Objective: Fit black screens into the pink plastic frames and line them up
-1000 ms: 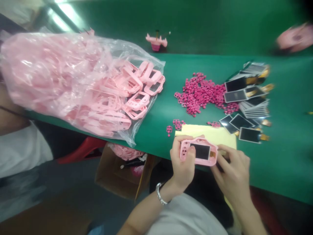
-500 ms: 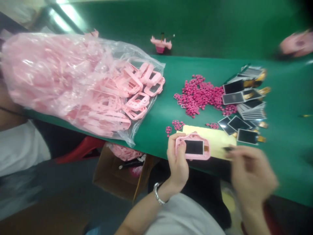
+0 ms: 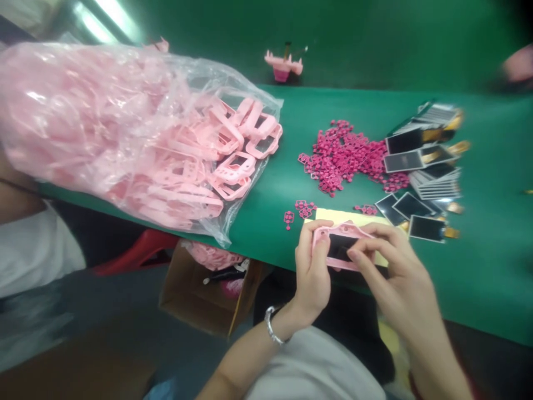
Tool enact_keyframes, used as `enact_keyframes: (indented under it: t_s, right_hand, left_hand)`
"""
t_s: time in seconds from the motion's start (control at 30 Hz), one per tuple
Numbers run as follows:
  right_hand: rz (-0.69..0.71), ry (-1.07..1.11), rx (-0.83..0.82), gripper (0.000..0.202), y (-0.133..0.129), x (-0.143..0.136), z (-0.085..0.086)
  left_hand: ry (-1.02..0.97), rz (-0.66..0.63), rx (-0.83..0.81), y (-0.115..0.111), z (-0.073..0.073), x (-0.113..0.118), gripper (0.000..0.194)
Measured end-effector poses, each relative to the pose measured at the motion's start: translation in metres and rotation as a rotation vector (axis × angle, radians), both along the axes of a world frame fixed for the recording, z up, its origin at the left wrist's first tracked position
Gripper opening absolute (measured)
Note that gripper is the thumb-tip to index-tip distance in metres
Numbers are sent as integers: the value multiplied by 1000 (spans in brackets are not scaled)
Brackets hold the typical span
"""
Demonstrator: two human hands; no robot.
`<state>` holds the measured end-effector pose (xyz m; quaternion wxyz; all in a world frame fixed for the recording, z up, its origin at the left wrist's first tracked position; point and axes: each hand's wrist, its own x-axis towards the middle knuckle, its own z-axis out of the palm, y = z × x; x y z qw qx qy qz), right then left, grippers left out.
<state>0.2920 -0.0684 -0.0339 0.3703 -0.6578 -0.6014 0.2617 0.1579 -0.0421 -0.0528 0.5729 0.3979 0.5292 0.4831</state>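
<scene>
My left hand [image 3: 312,272] grips the left end of a pink casing [image 3: 341,264], thumb on its inner face. A dark screen [image 3: 339,247] lies inside the casing. At its right end is my right hand [image 3: 391,266], thumb and forefinger closed together over the screen's edge; what they pinch, if anything, is too small to tell. Beneath the casing lies a yellow sheet [image 3: 350,215]. Magenta button pieces [image 3: 345,153] form a pile beyond it. Loose screens [image 3: 427,228] with orange ribbons are stacked to the right.
A clear plastic bag [image 3: 104,122] full of pink casings covers the left of the green table [image 3: 266,222]. Past the table edge stands a pink part [image 3: 283,64]. An open cardboard box [image 3: 187,300] is below, near a red stool [image 3: 137,253]. Another person's white sleeve [image 3: 37,244] shows at left.
My right hand has moved left onto the casing; the small dark item at its fingertips no longer shows clearly. My left hand and the casing have shifted slightly right, and the casing is tilted more.
</scene>
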Motion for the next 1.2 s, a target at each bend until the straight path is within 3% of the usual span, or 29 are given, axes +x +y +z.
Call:
enact_keyframes:
  t_s: [0.27,0.6,0.67,0.7,0.8,0.87,0.93,1.03,1.1,1.2]
  right_hand:
    - [47,-30,4,8,0,3,3]
    - [-36,-103,106,5,0,-6,0]
    - [-99,-23,78,20,3,0,-3]
    - [-146,3,58,29,7,5,-5]
    - [-220,-189,66,34,26,24,-16]
    - [-172,-394,104,27,40,35,-22]
    - [-135,-466,111,27,47,42,-22]
    - [-255,-359,80,26,37,40,-6]
    - [-379,-138,8,24,20,29,10]
    - [-386,142,-39,19,-5,2,27]
  left_hand:
    - [-14,-16,25,-2,-1,-1,17]
    - [17,-10,27,0,0,-1,15]
    - [26,-4,11,2,3,0,7]
    - [31,0,1,3,4,0,12]
    - [31,24,-23,4,8,0,24]
    - [-22,31,-41,3,8,-3,16]
    - [-125,19,-77,1,5,-6,16]
    - [-245,29,-100,0,1,-11,29]
    - [-255,42,-95,0,-1,-11,31]
    - [-229,56,-85,-3,1,-6,32]
